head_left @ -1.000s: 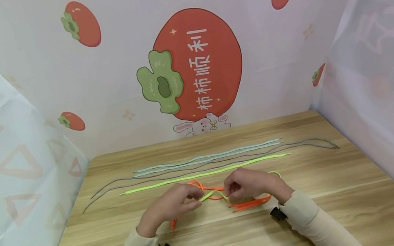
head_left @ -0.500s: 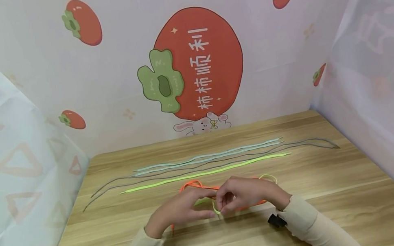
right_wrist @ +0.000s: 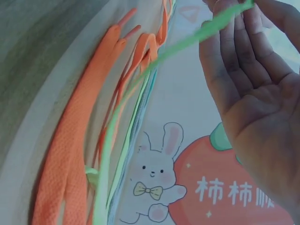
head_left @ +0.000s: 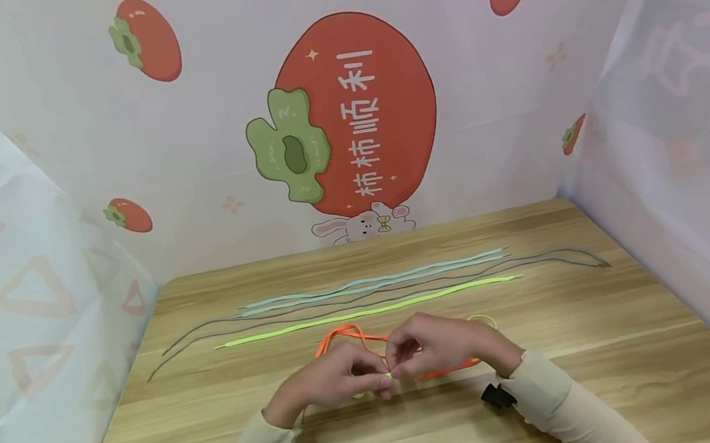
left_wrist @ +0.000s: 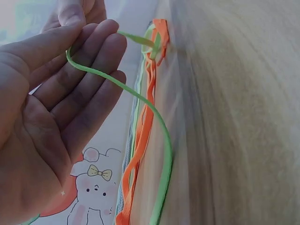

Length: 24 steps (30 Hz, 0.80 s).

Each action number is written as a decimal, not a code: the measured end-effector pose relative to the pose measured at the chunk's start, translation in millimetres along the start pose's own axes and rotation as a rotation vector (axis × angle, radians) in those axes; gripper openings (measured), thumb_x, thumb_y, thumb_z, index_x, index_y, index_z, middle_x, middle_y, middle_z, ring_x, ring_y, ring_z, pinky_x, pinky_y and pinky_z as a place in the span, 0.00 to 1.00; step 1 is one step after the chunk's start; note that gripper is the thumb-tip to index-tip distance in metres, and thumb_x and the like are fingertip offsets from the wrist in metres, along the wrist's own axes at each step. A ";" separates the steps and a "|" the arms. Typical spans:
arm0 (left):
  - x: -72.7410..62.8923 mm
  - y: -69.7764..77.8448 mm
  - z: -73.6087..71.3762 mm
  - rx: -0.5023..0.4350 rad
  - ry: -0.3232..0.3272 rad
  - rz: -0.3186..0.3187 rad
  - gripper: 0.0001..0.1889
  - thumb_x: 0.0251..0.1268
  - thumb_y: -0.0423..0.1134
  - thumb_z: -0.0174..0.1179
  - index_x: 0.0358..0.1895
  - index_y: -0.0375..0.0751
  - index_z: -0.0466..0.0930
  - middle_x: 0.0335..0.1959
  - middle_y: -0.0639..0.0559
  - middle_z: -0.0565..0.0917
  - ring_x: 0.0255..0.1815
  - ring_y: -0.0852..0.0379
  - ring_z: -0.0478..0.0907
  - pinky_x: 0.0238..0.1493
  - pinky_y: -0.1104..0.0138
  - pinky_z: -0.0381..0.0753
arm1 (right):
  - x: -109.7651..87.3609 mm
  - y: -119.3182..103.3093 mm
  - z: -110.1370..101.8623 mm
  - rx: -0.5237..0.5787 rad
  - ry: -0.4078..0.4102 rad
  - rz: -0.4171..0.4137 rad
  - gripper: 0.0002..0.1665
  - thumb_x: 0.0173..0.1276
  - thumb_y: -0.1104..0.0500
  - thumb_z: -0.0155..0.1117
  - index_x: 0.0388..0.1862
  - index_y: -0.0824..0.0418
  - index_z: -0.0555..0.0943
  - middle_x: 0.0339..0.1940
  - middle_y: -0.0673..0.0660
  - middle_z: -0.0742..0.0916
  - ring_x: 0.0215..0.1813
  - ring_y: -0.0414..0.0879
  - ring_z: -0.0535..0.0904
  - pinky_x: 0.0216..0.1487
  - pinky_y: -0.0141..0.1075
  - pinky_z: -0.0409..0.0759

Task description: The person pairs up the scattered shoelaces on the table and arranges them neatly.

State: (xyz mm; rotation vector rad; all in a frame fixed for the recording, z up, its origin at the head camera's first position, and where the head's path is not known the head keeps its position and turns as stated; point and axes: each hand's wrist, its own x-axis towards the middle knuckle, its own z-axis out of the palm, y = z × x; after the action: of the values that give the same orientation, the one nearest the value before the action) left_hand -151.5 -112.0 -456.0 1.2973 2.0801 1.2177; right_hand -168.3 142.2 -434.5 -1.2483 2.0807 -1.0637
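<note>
Fingertip to fingertip, both hands meet above the front middle of the table in the head view. The left hand (head_left: 334, 378) pinches a yellow-green shoelace (left_wrist: 164, 145) between thumb and fingers; a length of it curves down past the palm. Opposite it, the right hand (head_left: 433, 345) pinches the same lace, which stretches up to its fingertips in the right wrist view. Most of the lace is covered by the hands in the head view. Orange shoelaces (right_wrist: 70, 126), bundled and doubled over, lie on the table just behind and beneath the hands.
Behind the hands, a second yellow-green shoelace (head_left: 366, 313) lies stretched across the wooden table (head_left: 610, 353). Thin grey laces (head_left: 208, 324) and light blue laces (head_left: 395, 276) lie farther back. A printed backdrop (head_left: 487, 161) stands behind the table.
The hands have come together from either side of the lace and shifted slightly toward the person. The lace stretch once visible between them is now mostly hidden by the fingers.
</note>
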 end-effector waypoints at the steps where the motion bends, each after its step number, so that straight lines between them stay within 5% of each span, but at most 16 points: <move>1: -0.8 -0.6 -0.6 -0.012 0.004 0.002 0.13 0.82 0.43 0.60 0.38 0.45 0.91 0.33 0.54 0.92 0.31 0.55 0.88 0.34 0.71 0.86 | 0.6 1.0 0.1 0.007 0.006 -0.005 0.03 0.77 0.55 0.68 0.41 0.50 0.87 0.36 0.41 0.88 0.40 0.31 0.85 0.46 0.32 0.88; 9: -5.7 -1.1 -8.0 -0.110 0.017 -0.076 0.15 0.82 0.42 0.59 0.42 0.34 0.90 0.34 0.45 0.92 0.37 0.50 0.91 0.44 0.60 0.91 | 5.8 11.4 -0.5 0.066 0.024 -0.032 0.09 0.80 0.52 0.66 0.43 0.53 0.89 0.32 0.57 0.88 0.30 0.30 0.74 0.32 0.25 0.78; 16: -8.4 -5.3 -16.0 -0.133 0.016 -0.089 0.15 0.82 0.40 0.58 0.42 0.33 0.89 0.34 0.41 0.91 0.37 0.55 0.90 0.44 0.60 0.91 | 2.2 13.5 -6.1 0.038 0.043 -0.027 0.14 0.80 0.52 0.66 0.43 0.62 0.90 0.27 0.44 0.82 0.27 0.30 0.71 0.30 0.25 0.73; 24: -16.7 -9.2 -27.5 -0.129 0.031 -0.117 0.14 0.82 0.39 0.59 0.38 0.36 0.89 0.33 0.42 0.89 0.35 0.64 0.86 0.44 0.62 0.90 | -4.1 13.3 -15.4 0.002 0.084 0.079 0.14 0.78 0.50 0.68 0.42 0.60 0.90 0.30 0.42 0.83 0.31 0.33 0.73 0.34 0.26 0.74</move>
State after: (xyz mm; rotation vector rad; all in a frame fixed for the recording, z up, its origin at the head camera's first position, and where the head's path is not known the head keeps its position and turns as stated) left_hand -167.5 -140.9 -450.6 1.0900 2.0316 1.3042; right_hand -184.3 155.2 -436.4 -1.1285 2.1723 -1.0995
